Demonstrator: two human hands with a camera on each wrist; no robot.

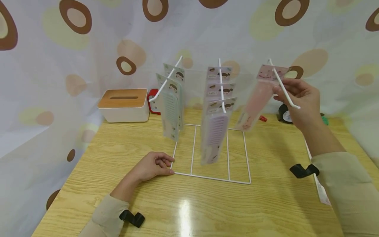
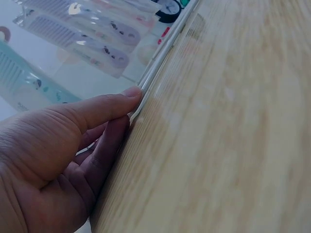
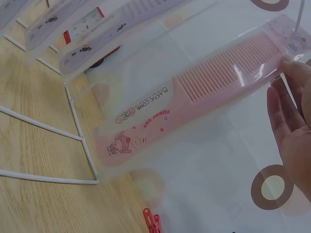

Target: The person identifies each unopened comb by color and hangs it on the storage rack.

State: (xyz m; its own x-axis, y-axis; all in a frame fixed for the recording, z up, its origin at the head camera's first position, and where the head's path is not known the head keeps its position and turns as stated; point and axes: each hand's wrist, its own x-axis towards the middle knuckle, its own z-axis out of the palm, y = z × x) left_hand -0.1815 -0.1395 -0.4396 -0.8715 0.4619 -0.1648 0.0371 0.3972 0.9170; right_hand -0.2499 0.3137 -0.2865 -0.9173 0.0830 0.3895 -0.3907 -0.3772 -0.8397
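Pink comb packaging [image 3: 194, 103] is partly hidden by right fingers [image 1: 296, 85] pinching it; left fingers [image 2: 104, 109] pinch the rack [image 1: 207, 177].

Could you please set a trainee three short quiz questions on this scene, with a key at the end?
1. In the head view, how many purple comb packs hang on the middle hook?
2. Fill in the missing word: the pink comb pack is held by the person's ____ hand.
3. True or false: the left hand rests on the wooden-lidded box.

Key:
1: Three.
2: Right; the right hand pinches it near its top.
3: False; it pinches the base of the white wire rack.
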